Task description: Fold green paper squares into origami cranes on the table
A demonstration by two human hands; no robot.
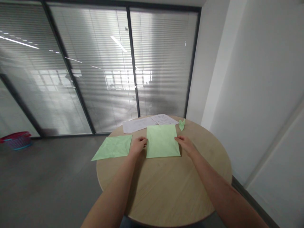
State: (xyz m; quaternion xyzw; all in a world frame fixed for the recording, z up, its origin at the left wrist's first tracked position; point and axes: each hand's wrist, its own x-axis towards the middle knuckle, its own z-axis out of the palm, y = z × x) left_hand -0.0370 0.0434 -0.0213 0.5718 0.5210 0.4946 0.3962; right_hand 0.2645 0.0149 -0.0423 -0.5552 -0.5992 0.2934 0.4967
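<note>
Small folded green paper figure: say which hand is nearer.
Right. The right hand, at the square green paper sheet's right edge, is short of the figure; the left hand is at its left edge.

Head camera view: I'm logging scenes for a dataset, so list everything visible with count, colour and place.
Round wooden table: one, light tan, centre.
Square paper sheet: one, light green, flat between both hands.
Creased paper sheet: one, light green, overhanging the table's left edge.
Folded paper figure: one, green, far right of table.
Printed paper sheets: two, white, far edge.
Plastic basket: one, red and blue, floor at left.
Blind-covered glass wall: one, grey, behind table.
Left hand: touching the square sheet's left edge.
Right hand: touching its right edge.
</note>
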